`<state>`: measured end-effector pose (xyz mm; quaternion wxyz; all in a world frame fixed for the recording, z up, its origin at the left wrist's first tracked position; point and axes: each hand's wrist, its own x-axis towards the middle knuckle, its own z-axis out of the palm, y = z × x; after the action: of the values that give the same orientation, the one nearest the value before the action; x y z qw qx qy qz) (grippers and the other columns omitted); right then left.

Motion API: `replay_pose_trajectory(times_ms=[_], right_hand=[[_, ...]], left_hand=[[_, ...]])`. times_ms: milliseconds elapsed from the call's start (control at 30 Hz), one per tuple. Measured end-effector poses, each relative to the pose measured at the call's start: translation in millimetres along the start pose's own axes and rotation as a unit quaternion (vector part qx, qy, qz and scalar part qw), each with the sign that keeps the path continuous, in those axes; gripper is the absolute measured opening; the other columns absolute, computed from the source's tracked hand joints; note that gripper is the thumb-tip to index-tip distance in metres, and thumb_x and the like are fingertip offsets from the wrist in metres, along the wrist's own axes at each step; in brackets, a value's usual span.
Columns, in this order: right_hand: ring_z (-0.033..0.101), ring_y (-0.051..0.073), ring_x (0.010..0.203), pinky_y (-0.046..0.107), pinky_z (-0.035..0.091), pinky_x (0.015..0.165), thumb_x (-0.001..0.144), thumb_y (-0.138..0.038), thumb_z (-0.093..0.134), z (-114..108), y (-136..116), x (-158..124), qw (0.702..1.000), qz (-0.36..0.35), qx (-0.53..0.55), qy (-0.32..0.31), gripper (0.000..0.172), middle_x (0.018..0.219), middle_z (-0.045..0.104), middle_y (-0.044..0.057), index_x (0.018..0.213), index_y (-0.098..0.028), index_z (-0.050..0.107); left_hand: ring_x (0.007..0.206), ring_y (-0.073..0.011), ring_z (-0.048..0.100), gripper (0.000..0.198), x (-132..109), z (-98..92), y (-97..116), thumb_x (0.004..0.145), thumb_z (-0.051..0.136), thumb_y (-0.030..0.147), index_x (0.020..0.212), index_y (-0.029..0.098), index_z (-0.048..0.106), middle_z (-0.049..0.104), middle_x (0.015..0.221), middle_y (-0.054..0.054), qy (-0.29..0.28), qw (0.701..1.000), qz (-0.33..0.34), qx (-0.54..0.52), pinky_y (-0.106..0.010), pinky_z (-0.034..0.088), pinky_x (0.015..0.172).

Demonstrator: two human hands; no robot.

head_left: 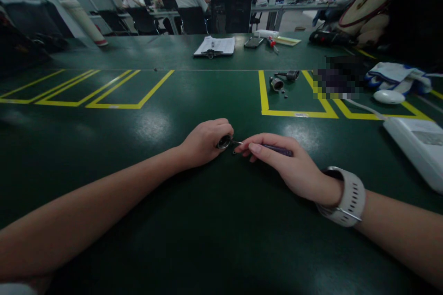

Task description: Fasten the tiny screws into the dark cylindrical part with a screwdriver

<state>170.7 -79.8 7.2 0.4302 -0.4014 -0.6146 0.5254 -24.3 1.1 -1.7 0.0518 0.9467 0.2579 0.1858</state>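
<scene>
Low over the green table, my left hand (207, 140) is closed around a round metal part with a hollow, dark opening, a metal sleeve (224, 142). My right hand (277, 152) grips a screwdriver (278, 150) with a dark purple handle, and its thin shaft reaches left to the edge of the metal sleeve. Whether the tip sits in a screw cannot be made out. Just below the shaft, near my right fingertips, is a tiny ring-like metal piece (234, 152). A pale watch strap is around my right wrist.
Inside a yellow-taped box (265, 101) lie metal parts (277, 84) and small bits. A white device (418, 147) with a cable and gloves (398, 76) are at right. Farther back are a clipboard (214, 47), a phone (254, 42) and a red screwdriver (272, 44). People sit beyond.
</scene>
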Motion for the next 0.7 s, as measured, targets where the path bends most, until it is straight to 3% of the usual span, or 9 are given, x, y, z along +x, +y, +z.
replay_pose_trajectory(times_ms=[200,367,533,700], right_hand=[[0.061,0.016,0.087,0.029,0.047,0.074,0.085,-0.026,0.056,-2.4,0.7,5.5,0.989,0.059,0.134,-0.005,0.016,0.094,0.07,0.005,0.087,-0.018,0.071],[0.062,0.016,0.087,0.029,0.047,0.074,0.086,-0.026,0.056,-2.9,-0.1,5.1,0.991,0.048,0.127,-0.009,0.017,0.094,0.07,0.005,0.086,-0.019,0.071],[0.061,0.017,0.087,0.03,0.047,0.074,0.087,-0.027,0.055,-2.6,3.2,2.2,1.0,-0.007,0.024,-0.006,0.017,0.091,0.069,0.003,0.092,-0.022,0.071],[0.062,0.017,0.086,0.031,0.048,0.075,0.085,-0.026,0.056,-4.7,2.3,5.3,0.993,0.043,0.111,-0.011,0.016,0.092,0.069,0.005,0.087,-0.019,0.071]], left_hand=[[0.066,-0.0131,0.052,0.007,-2.1,-1.4,-1.2,0.077,0.048,0.009,0.077,0.015,0.051,0.054,0.074,-0.002,-0.003,1.0,0.01,-0.028,-0.024,0.04,0.058],[0.067,-0.0132,0.052,0.007,-2.1,-0.6,-1.5,0.077,0.048,0.009,0.076,0.015,0.051,0.054,0.074,-0.002,-0.003,0.999,0.012,-0.033,-0.024,0.04,0.058],[0.064,-0.0125,0.05,0.006,-0.3,-0.7,-0.3,0.076,0.049,0.01,0.075,0.015,0.051,0.053,0.072,-0.002,-0.012,1.0,0.015,0.004,-0.023,0.038,0.055],[0.061,-0.0121,0.048,0.009,0.3,-1.1,0.9,0.076,0.047,0.009,0.071,0.016,0.05,0.051,0.07,-0.001,-0.016,1.0,0.012,0.019,-0.023,0.035,0.053]])
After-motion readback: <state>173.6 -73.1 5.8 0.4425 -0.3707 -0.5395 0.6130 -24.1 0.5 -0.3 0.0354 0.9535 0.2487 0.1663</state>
